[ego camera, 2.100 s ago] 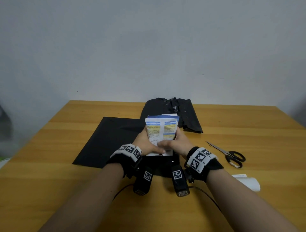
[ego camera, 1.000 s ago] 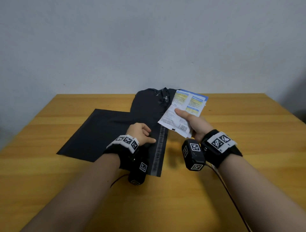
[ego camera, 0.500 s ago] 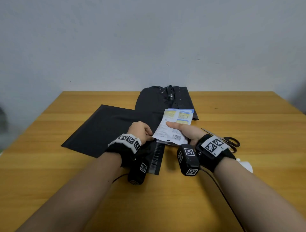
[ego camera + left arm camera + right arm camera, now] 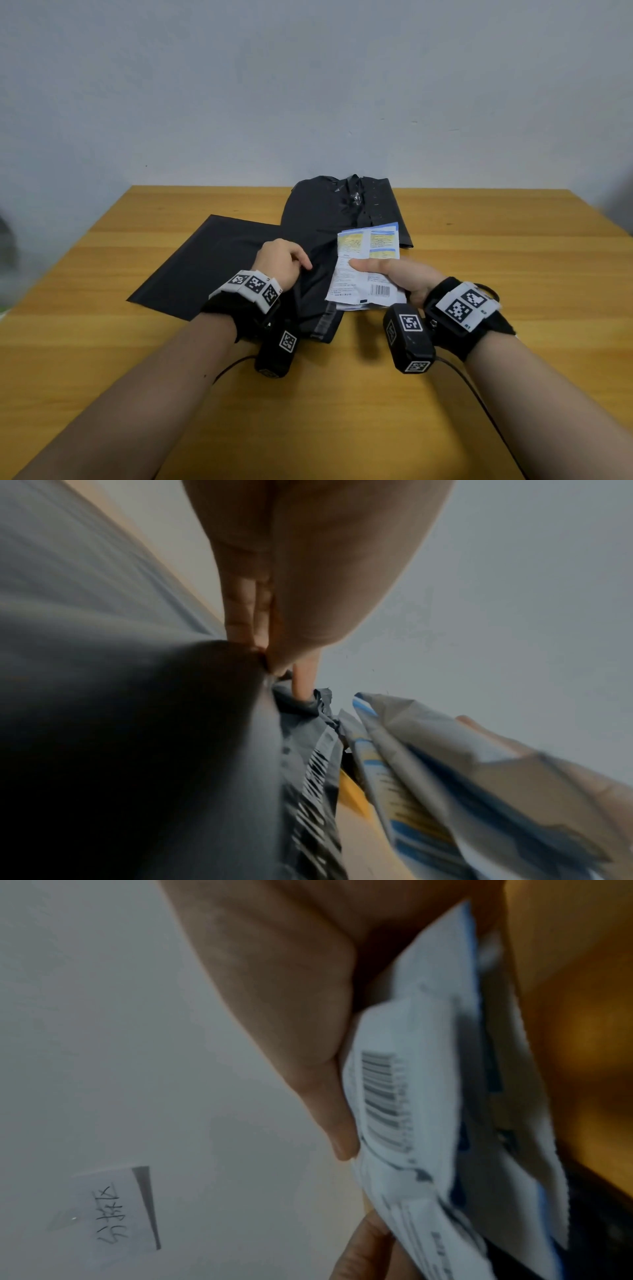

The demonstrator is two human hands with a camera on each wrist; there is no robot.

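Lying lengthwise down the middle of the bench [image 4: 479, 240]: a black mailer bag [image 4: 315, 294], mouth and pale seal strip [image 4: 327, 322] toward the person, closed end toward the wall. Pinched in the left grip [image 4: 282, 262], thumb against forefinger: the upper layer of that mouth, raised off the lower one. Impossible to tell whether anything sits inside.

Outside the bag, just over its right edge and off the bench: a stack of white packets [image 4: 368, 245]. Clamped in the right grip [image 4: 394, 274], thumb flat across the top, fingers beneath. Face up, long axis running away from the person, barcode end near the wrist, blue-and-yellow printed end toward the wall.

To the left, just beside the mailer: a second black bag [image 4: 212, 260], flat on the bench. At the far end, a crumpled heap of black bags [image 4: 346, 202]. Seen from the right wrist, a handwritten note [image 4: 113, 1210] on the wall.
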